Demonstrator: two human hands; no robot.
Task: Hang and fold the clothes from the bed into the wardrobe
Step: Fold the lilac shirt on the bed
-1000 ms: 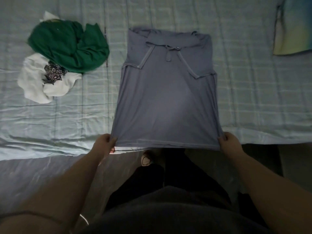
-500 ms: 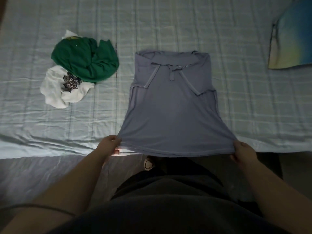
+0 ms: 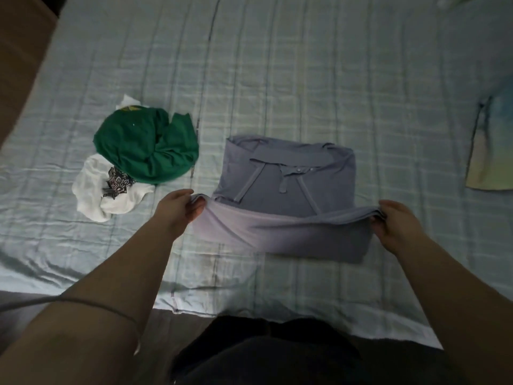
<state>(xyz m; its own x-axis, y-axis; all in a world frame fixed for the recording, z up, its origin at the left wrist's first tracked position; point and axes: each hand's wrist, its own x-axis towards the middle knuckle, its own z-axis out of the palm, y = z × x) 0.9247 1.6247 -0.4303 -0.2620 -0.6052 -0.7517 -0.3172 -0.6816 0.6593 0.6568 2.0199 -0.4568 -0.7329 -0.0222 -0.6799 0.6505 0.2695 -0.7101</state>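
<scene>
A bed (image 3: 277, 79) covered by a pale blue checked sheet fills the head view, and it is used as the folding surface. A grey-blue shirt (image 3: 291, 179) is laid flat near the middle of the bed, collar away from the person, with both sleeves turned in across the front so that the body forms a narrow rectangle. Its lower edge is pinched at one corner by the left hand (image 3: 177, 209) and at the other by the right hand (image 3: 394, 226). The hands are held well apart, apparently so that the hem is kept taut and straight, and the hem is raised off the sheet, seemingly to be brought over toward the collar for a half fold. To the left, a green garment (image 3: 144, 148) is heaped partly over a white garment (image 3: 111, 201), both crumpled and judged not yet folded. A colourful pillow (image 3: 488, 151) is seen at the right edge.
</scene>
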